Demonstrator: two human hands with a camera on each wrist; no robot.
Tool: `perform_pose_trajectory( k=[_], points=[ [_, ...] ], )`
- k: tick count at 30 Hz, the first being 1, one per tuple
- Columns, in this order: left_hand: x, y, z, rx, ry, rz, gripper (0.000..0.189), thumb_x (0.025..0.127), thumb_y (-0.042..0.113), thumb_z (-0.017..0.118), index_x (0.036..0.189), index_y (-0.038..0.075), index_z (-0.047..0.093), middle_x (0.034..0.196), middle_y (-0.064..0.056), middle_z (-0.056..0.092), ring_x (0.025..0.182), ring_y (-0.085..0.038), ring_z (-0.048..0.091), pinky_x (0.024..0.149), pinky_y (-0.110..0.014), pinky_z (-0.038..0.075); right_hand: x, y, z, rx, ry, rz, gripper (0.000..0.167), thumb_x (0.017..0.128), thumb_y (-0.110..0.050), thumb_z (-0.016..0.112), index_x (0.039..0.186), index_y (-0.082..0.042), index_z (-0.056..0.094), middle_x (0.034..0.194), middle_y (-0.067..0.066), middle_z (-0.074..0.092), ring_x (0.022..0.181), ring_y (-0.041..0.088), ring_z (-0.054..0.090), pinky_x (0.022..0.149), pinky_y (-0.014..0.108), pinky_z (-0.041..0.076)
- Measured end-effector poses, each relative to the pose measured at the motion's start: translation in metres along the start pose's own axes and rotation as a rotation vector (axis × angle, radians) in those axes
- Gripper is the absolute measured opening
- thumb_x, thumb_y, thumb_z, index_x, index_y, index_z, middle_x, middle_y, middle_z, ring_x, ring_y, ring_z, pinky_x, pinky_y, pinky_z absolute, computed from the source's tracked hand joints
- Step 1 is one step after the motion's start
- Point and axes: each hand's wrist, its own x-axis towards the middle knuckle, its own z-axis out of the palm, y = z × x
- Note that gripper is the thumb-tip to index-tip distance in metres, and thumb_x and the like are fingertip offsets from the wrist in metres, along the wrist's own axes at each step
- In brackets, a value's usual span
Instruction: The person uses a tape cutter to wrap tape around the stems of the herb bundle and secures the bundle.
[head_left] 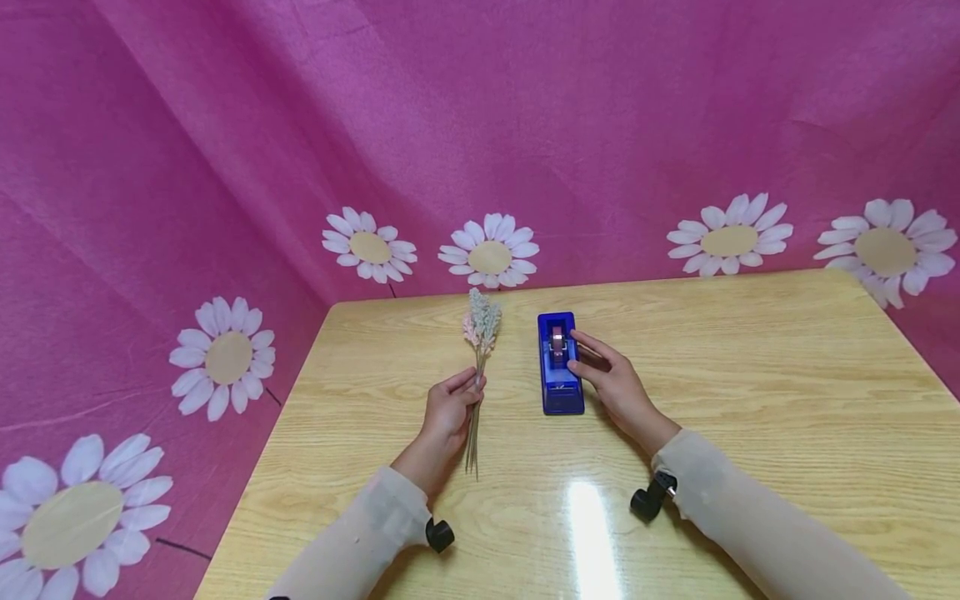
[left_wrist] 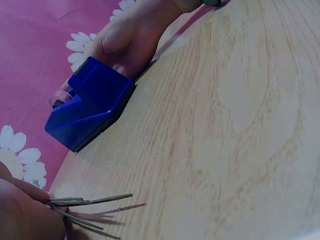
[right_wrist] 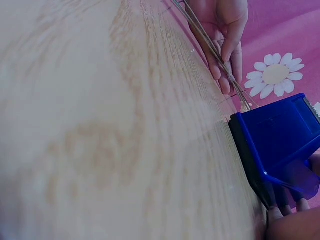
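My left hand (head_left: 450, 408) pinches a small bunch of dried-looking flowers (head_left: 483, 321) by the stems. Pale blue-grey and pink heads point to the table's far edge; the thin stems (left_wrist: 90, 201) stick out below the fingers. Right of the bunch, a blue tape dispenser (head_left: 562, 398) stands upright on the table, a small tape roll (head_left: 557, 342) in its far part. Thumb and forefinger of my right hand (head_left: 618, 387) touch the dispenser's right side, fairly straight. The right wrist view shows more fingertips (right_wrist: 302, 204) by its base, partly hidden.
A light wood table (head_left: 750, 375) lies under both hands. Pink cloth (head_left: 600, 125) with large white daisies hangs along its back and sides. Small black devices (head_left: 648, 500) sit at both wrists. A bright light reflection (head_left: 592, 533) shows on the tabletop near me.
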Motion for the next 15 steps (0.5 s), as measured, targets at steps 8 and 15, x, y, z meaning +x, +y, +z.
perform_pose_trajectory(
  k=[8,15],
  points=[
    [-0.0017,-0.0006,-0.0027,0.036,-0.024,0.044,0.051,0.093,-0.025,0.045,0.143,-0.018,0.045,0.149,-0.035,0.046,0.141,-0.041,0.046,0.114,-0.039,0.040,-0.0025,-0.0025,0.0002,0.016,-0.011,-0.007,0.059,0.104,-0.011,0.064,0.159,-0.016,0.042,0.164,0.017,0.036,0.151,0.034,0.033,0.121,0.050,0.031],
    [-0.0021,-0.0014,-0.0042,0.046,-0.009,0.042,0.049,0.095,-0.022,0.046,0.144,-0.017,0.046,0.148,-0.033,0.049,0.141,-0.040,0.048,0.114,-0.040,0.042,-0.0019,-0.0023,0.0004,0.024,-0.009,-0.010,0.059,0.104,-0.010,0.063,0.158,-0.014,0.042,0.164,0.016,0.036,0.151,0.033,0.034,0.121,0.049,0.031]
  ],
)
